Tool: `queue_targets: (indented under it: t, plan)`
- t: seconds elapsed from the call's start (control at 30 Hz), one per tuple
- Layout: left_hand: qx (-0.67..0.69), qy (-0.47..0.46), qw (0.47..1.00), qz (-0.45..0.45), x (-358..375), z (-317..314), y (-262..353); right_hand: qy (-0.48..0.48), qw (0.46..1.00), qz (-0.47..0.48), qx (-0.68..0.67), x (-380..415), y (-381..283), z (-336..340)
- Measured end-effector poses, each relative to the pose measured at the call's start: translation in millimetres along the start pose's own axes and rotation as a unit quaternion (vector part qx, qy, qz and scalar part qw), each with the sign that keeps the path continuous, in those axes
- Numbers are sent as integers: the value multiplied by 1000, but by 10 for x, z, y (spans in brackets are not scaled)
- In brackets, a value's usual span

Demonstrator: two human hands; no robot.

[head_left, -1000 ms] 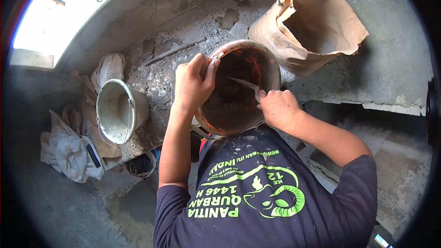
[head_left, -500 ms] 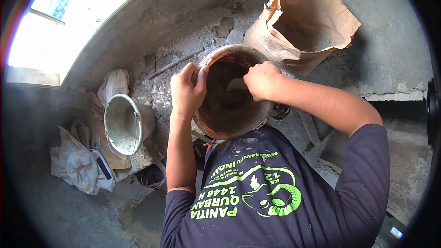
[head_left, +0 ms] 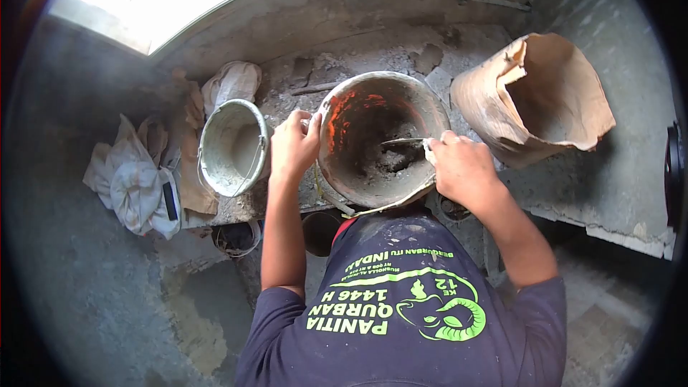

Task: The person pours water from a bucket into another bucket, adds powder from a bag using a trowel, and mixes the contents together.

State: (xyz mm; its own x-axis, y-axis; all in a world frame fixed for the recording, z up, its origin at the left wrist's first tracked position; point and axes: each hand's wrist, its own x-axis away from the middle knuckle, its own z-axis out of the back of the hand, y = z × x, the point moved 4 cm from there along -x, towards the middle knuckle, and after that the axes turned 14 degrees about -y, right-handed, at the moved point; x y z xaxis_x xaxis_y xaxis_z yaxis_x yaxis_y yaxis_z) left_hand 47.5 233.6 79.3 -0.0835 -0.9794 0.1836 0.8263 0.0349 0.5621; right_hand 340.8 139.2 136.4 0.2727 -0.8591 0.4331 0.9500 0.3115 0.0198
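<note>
A large mortar-stained bucket (head_left: 342, 190) with orange patches on its inner wall sits close against my torso, its mouth turned up toward me. Its left rim is gripped by my left hand (head_left: 292, 145), thumb at the edge. My right hand (head_left: 464, 172) is closed around the handle of a trowel (head_left: 403, 141) at the right side of the rim. The handle is mostly hidden in my fist, and the thin blade points left into the bucket. Below the blade lies a dark grey clump of mortar (head_left: 394, 163), with looser grey material around it.
On the left stands a smaller pale bucket (head_left: 233, 147) with a wire handle. White sacks (head_left: 136, 186) lie beyond it. An open brown paper bag (head_left: 494, 111) stands to the right on the rough ledge. A container with dark contents (head_left: 236, 236) sits below the ledge.
My right hand has drawn from inside the bucket to its right rim, bringing the trowel blade into clearer sight. The left hand stays on the rim. The whole view has shifted.
</note>
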Motion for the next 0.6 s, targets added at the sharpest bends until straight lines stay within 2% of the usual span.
queue_targets:
  t: [0.03, 0.07, 0.1, 0.13, 0.17, 0.23, 0.3, 0.37, 0.4, 0.43, 0.5, 0.53, 0.57, 0.6]
  plan:
    - [-18, 41, 999, -32, 139, 224, 48, 58, 995, -9, -76, 70, 48, 77]
    - [37, 59, 997, -33, 252, 443, 21, 128, 982, 7, -140, 176, 84, 133]
    - [119, 107, 985, -60, 362, 661, -27, 128, 982, 11, -140, 263, 79, 154]
    - [137, 157, 974, -90, 415, 855, -237, 213, 964, 20, -156, 373, 84, 250]
    - [100, 194, 975, -41, 485, 1080, -383, 297, 939, 31, -170, 475, 94, 335]
    - [80, 270, 960, 5, 501, 1404, -883, 354, 911, 107, -185, 608, 60, 382]
    - [30, 272, 957, 92, 463, 1600, -1444, 358, 867, 192, -290, 693, -105, 366]
    - [-126, 251, 944, 171, 364, 1658, -2063, 237, 826, 297, -417, 665, -351, 240]
    - [-105, 219, 951, 194, 317, 1655, -2189, 178, 799, 344, -460, 548, -536, 182]
    - [-75, 174, 960, 206, 165, 1598, -2600, 119, 768, 384, -498, 413, -775, 120]
    - [-67, 75, 968, 229, 17, 1478, -2873, -28, 775, 374, -508, 128, -1247, 86]
    - [-77, 33, 967, 241, 16, 1461, -2738, -66, 780, 364, -505, -41, -1457, -10]
    - [-93, 13, 969, 227, -65, 1424, -2748, -100, 783, 353, -502, -247, -1665, -117]
    - [-65, 33, 974, 215, -115, 1361, -2773, -136, 789, 312, -511, -443, -1838, -166]
